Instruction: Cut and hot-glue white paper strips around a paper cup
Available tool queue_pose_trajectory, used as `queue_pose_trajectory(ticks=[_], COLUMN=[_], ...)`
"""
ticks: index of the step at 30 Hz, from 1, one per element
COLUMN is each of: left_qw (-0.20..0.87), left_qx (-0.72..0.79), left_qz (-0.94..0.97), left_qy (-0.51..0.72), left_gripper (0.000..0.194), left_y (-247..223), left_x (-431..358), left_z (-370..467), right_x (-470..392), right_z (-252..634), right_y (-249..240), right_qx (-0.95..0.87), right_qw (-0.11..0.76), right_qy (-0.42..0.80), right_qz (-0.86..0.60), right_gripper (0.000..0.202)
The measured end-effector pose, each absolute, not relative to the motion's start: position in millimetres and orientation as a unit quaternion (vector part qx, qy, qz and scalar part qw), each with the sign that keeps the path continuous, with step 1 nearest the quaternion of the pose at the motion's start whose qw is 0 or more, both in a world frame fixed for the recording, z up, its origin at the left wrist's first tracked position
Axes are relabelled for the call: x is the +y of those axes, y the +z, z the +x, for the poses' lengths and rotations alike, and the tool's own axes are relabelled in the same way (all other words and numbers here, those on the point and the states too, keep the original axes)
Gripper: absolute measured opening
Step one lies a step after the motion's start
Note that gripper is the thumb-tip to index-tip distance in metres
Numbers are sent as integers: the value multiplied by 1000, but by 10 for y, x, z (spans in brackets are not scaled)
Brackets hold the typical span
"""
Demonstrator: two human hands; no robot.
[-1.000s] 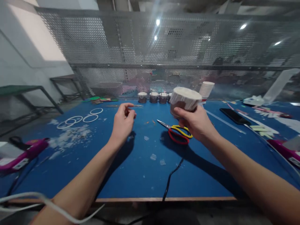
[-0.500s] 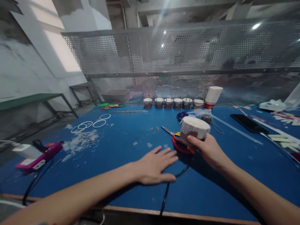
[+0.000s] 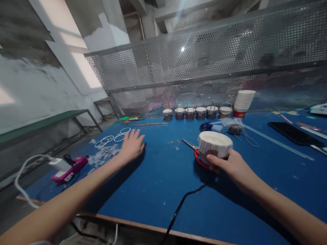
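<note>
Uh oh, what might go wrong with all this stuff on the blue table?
The right hand holds a cup close to the scissors, so it might bump them. The left hand is near loose white scraps and might scatter them. The black cord runs over the front edge of the table, so something might snag it.

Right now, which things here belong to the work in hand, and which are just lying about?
Likely belonging:
cup, in the right hand's grip
scissors, partly hidden by the cup
row of similar cups

Probably lying about:
black phone
purple power strip
white scraps near left hand
</note>
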State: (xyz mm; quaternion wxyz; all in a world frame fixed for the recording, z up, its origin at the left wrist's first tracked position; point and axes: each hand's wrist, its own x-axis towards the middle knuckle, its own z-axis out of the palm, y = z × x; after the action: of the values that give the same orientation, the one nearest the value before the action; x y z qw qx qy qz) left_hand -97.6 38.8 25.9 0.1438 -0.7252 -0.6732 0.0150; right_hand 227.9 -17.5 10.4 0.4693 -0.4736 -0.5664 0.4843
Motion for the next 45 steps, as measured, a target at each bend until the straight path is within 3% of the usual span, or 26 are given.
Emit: queue_pose_trajectory(ticks=[5, 7, 11, 16, 20, 26, 32, 37, 41, 45], left_qw=[-85, -114, -68, 30, 76, -118, -101, -21, 23, -44], left_qx=[-478, -466, -588, -744, -690, -470, -614, -751, -702, -634], left_qz=[-874, -878, -806, -667, -720, -875, -783, -658, -710, -772], left_qy=[-11, -10, -8, 23, -3, -11, -2, 53, 47, 1], left_gripper=[60, 65, 71, 69, 57, 67, 77, 83, 70, 59], left_y=[-97, -231, -253, 53, 124, -188, -213, -29, 148, 73], left_x=[301, 363, 554, 559, 589, 778, 805, 527, 559, 851], left_z=[60, 135, -510, -1452, -1104, 30, -799, -1584, -1293, -634], right_x=[-144, -132, -145, -210, -229, -202, -205, -272, -293, -251], right_z=[2277, 2274, 2259, 2210, 2175, 2214, 2262, 2249, 2234, 2236], right_y=[30, 1, -33, -16, -4, -27, -123, -204, -193, -204], right_qx=[-564, -564, -563, -558, -554, -554, -548, -569, -591, -607], right_qw=[452, 435, 417, 388, 385, 401, 374, 331, 333, 320], right_qy=[476, 475, 473, 508, 525, 492, 484, 508, 509, 519], right_qz=[-501, -517, -534, -529, -519, -538, -571, -555, -530, -510], right_gripper=[41, 42, 41, 42, 43, 38, 44, 47, 57, 66])
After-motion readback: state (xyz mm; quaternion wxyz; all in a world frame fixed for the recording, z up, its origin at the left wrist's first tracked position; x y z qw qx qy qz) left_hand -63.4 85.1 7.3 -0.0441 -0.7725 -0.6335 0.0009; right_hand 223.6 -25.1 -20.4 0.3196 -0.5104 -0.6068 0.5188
